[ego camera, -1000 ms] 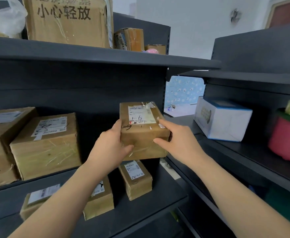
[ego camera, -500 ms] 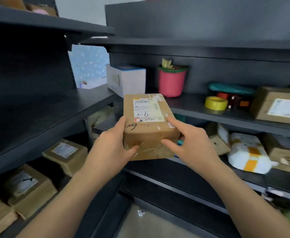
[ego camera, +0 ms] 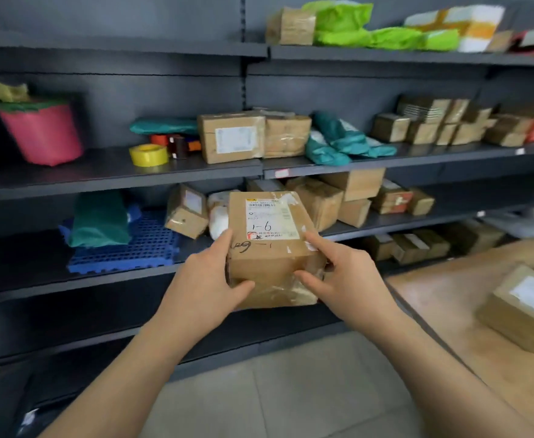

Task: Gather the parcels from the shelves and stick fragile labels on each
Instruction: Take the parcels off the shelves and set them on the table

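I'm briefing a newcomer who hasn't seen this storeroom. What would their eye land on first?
Front and centre, a brown parcel marked 1-6, held between the left hand and the right hand before the shelving. Then colour: bright green bags on the top shelf, and a pink tub far left, one shelf lower.

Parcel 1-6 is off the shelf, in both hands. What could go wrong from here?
The left hand and right hand hold the brown cardboard parcel only at its near end, so this shallow grip might let it tip and drop. Setting it down could bump the brown box on the wooden table.
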### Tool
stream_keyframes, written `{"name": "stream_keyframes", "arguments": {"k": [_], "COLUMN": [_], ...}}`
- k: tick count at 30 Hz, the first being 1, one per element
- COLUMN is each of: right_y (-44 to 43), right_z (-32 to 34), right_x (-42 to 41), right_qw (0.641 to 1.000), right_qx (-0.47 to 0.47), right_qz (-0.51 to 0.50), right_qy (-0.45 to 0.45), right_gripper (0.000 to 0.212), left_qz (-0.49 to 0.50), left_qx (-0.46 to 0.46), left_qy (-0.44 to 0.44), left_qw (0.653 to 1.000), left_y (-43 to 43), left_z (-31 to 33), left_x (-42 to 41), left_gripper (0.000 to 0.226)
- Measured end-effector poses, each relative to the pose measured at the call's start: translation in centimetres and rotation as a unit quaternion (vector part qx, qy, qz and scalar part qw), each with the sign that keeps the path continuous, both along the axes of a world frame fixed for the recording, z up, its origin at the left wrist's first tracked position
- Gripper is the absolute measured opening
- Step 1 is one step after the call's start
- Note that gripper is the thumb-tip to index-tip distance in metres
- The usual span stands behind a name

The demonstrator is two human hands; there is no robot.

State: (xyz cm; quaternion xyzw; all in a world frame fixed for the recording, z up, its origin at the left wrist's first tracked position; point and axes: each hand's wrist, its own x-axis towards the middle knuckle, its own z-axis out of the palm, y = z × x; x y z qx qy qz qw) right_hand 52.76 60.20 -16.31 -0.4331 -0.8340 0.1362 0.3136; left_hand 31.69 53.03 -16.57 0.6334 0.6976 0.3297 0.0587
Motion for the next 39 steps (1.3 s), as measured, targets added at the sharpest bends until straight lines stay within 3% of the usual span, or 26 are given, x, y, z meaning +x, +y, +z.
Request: {"name": "stream_keyframes", "arguments": {"k": [12,17,21,26,32,39], "right_y": [1.6,1.7,2.2,3.7,6.3,8.6], "right_z": [-2.2,-2.9,-4.2,-6.1,-9.4,-15.2], "right_x": [28.9,37.3,42.6,48.5,53.5,57.1], "right_qw": [0.968,0.94,0.913,0.878,0.842,0.812], "right_qx": [-0.041,-0.052,-0.061,-0.08,-0.135,-0.208], "right_qz": [-0.24,-0.329,-0.398,-0.466,-0.521,-0.545], "right_qy": [-0.054,-0.073,-0.069,-0.068,-0.042,0.004], "right_gripper": [0.066,0.066,0.065,0.062,0.059,0.057], "left_qz": [-0.217,-0.325,-0.359,-0.424,-0.467,-0.478], "left_qx": [-0.03,-0.049,-0.095,-0.141,-0.197,-0.214], "left_qy": [-0.041,-0.083,-0.072,-0.068,-0.022,0.044], "left_qw": [0.975,0.941,0.926,0.892,0.862,0.851], "left_y": [12.0,15.9,19.3,23.4,27.9,30.6], "left_z": [-4.1,-5.1,-6.5,-8.5,-11.1,-15.7], "left_x": [28.0,37.3,44.1,51.6,58.9,63.6], "left_gripper": [0.076,0.076,0.088,0.064,0.084,0.07]}}
